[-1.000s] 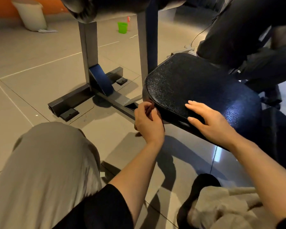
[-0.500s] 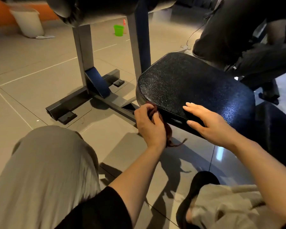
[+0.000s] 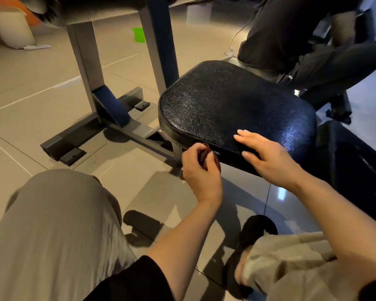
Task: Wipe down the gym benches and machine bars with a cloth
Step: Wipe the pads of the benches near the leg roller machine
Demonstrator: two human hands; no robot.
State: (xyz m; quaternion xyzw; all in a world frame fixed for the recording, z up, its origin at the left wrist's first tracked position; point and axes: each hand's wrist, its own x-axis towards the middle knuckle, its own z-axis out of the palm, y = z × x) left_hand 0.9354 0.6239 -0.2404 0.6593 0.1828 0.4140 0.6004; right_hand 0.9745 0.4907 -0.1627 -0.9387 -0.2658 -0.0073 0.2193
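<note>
A black padded bench seat (image 3: 232, 103) fills the middle of the view. My left hand (image 3: 201, 170) grips a small dark red-brown cloth (image 3: 204, 155) bunched in its fingers, held against the seat's near side edge. Most of the cloth is hidden inside the fist. My right hand (image 3: 269, 157) rests flat with straight fingers on the seat's near edge, just right of the left hand. The machine's grey steel uprights (image 3: 85, 55) and dark base bar (image 3: 74, 135) stand on the floor to the left of the seat.
Another person in black trousers (image 3: 313, 46) crouches behind the seat at the upper right. My knees in beige trousers are at the bottom left and right. A green bucket (image 3: 139, 34) and a white bin (image 3: 11, 29) stand far back on the tiled floor.
My left hand has slid along the seat's side edge with the cloth, and the cloth's dangling end is gathered back into the fist. The right hand has stayed on the seat.
</note>
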